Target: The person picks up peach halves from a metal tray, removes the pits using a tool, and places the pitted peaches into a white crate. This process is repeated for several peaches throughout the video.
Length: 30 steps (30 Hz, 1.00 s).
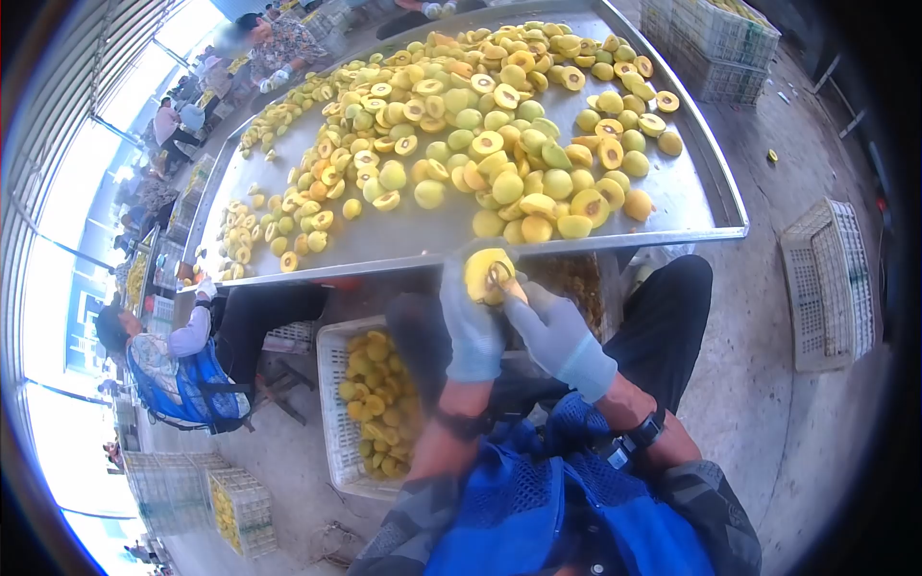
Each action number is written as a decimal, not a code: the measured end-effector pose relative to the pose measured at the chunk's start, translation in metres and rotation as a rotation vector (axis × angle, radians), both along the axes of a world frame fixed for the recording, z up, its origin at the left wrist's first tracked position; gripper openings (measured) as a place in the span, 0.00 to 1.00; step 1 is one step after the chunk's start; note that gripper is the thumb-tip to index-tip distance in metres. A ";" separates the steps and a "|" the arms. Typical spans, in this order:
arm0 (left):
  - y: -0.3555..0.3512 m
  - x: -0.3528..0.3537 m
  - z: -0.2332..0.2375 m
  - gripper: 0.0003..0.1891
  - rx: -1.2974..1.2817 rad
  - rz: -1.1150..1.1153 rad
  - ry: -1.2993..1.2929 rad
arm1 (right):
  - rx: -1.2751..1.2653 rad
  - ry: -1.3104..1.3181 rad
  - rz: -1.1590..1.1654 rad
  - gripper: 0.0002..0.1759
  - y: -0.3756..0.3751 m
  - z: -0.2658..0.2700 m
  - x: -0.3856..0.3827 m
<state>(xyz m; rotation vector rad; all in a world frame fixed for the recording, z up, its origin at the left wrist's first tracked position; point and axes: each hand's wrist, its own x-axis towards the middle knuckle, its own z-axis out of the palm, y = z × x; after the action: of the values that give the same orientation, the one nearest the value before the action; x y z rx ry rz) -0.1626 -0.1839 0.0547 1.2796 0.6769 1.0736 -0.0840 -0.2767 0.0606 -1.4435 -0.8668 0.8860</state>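
Note:
My left hand (470,322), in a pale glove, is closed around a yellow peach half (476,276) with its cut face up. My right hand (559,336), also gloved, pinches what looks like a small pitting loop (497,273) against the middle of that cut face. Its handle is mostly hidden by the fingers. Both hands are just below the near rim of a metal table (461,252). On the table lies a large spread of halved peaches (509,187), some with brown centres showing.
Left of my knees a white crate (336,451) holds yellow peach halves (376,403). An overturned-looking crate (828,288) sits on the floor at right; stacked crates (715,53) stand behind. A seated co-worker (187,365) is at the table's left, others farther back.

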 end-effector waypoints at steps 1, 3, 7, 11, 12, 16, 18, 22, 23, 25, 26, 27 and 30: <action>0.000 0.000 0.000 0.18 -0.027 -0.001 -0.012 | 0.020 -0.028 -0.011 0.23 0.000 -0.002 -0.001; 0.001 0.001 0.000 0.17 -0.080 -0.002 -0.040 | 0.062 -0.086 -0.030 0.22 0.002 -0.008 -0.002; -0.004 0.006 0.006 0.29 -0.148 0.042 -0.006 | 0.021 -0.105 -0.005 0.23 -0.001 -0.008 -0.001; -0.005 0.009 0.009 0.29 -0.179 0.083 0.015 | -0.025 -0.161 0.025 0.24 -0.002 -0.008 0.000; -0.006 0.009 0.009 0.30 -0.196 0.092 0.017 | -0.028 -0.171 0.032 0.25 -0.002 -0.009 0.000; -0.006 0.010 0.006 0.29 -0.186 0.105 0.050 | -0.072 -0.122 0.038 0.25 -0.002 -0.009 -0.001; -0.008 0.011 0.010 0.29 -0.254 0.101 0.012 | -0.077 -0.025 0.039 0.24 -0.003 -0.001 -0.001; -0.011 0.011 0.015 0.28 -0.254 0.075 -0.002 | -0.125 -0.221 0.022 0.20 -0.004 -0.007 -0.003; -0.011 0.010 0.015 0.28 -0.242 0.076 0.016 | -0.103 -0.191 0.035 0.20 -0.005 -0.010 -0.002; -0.010 0.008 0.017 0.26 -0.243 0.076 0.017 | -0.046 -0.164 0.048 0.21 -0.005 -0.012 -0.002; -0.009 0.007 0.018 0.23 -0.259 0.076 0.001 | -0.014 -0.168 0.048 0.22 -0.005 -0.011 -0.002; -0.010 0.005 0.018 0.21 -0.277 0.077 -0.014 | 0.015 -0.171 0.050 0.23 -0.006 -0.012 -0.003; -0.013 0.004 0.023 0.20 0.070 0.134 0.092 | -0.055 -0.331 0.033 0.22 -0.001 -0.014 -0.001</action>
<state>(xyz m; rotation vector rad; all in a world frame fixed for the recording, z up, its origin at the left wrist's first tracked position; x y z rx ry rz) -0.1589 -0.1971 0.0780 1.3660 0.8103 1.1617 -0.0853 -0.2780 0.0461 -1.6558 -1.1203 0.7092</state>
